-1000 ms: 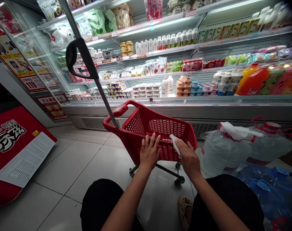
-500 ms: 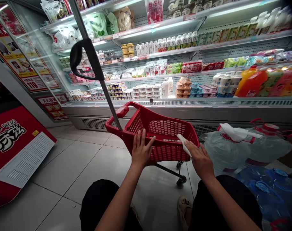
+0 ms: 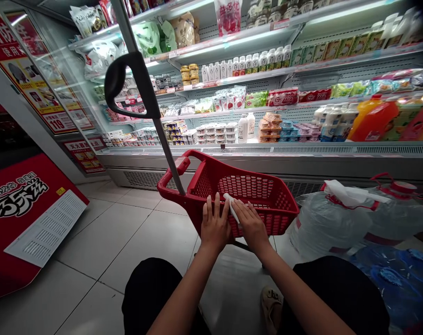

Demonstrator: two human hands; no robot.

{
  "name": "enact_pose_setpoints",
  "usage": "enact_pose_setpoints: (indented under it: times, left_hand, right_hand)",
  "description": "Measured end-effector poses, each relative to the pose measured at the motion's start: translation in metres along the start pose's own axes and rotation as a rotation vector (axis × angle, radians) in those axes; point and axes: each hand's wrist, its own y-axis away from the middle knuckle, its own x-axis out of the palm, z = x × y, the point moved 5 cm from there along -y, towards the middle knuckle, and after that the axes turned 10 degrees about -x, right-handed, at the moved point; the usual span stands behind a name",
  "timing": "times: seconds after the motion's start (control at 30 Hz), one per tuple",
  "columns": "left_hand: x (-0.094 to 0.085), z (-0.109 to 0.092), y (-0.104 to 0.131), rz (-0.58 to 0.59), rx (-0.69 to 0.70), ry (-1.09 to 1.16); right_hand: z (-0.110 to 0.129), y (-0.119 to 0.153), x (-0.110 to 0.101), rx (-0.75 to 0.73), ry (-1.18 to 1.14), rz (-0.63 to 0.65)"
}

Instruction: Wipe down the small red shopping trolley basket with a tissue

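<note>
A red plastic shopping basket cart point(image 3: 281, 214) stands on the floor in front of my knees, its grey pole and black handle point(image 3: 150, 93) rising at the left. My left hand point(image 3: 214, 228) lies on the near side of the basket with its fingers spread, holding nothing. Just to its right, my right hand point(image 3: 252, 228) presses a folded white wipe point(image 3: 233, 209) against the near rim. Part of the wipe is hidden under the fingers. The two hands are close together, and they cover some of the basket's near wall.
Behind the cart runs a refrigerated display case point(image 3: 183, 160) stocked with bottles, cups and packs. Large water jugs point(image 3: 328, 225) in plastic wrap stand at the right, with blue ones point(image 3: 389, 274) nearer. A red freezer cabinet point(image 3: 58, 200) is at the left.
My right hand has slid the wipe leftward along the basket's near rim, from the far right corner to beside my left hand. My left hand stays on the basket. The view has shifted slightly.
</note>
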Motion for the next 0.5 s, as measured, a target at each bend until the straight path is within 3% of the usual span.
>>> enact_pose_setpoints:
  times: [0.23, 0.37, 0.5]
  left_hand:
    - [-0.029, 0.047, -0.005, -0.114, 0.011, -0.029]
    - [-0.035, 0.043, -0.005, -0.128, -0.008, 0.008]
    - [-0.037, 0.033, -0.002, -0.119, -0.028, 0.015]
  right_hand:
    - [-0.019, 0.014, -0.014, 0.054, 0.036, 0.023]
    - [-0.006, 0.004, -0.012, 0.071, 0.001, 0.013]
    - [0.030, -0.030, -0.003, 0.005, -0.086, -0.021]
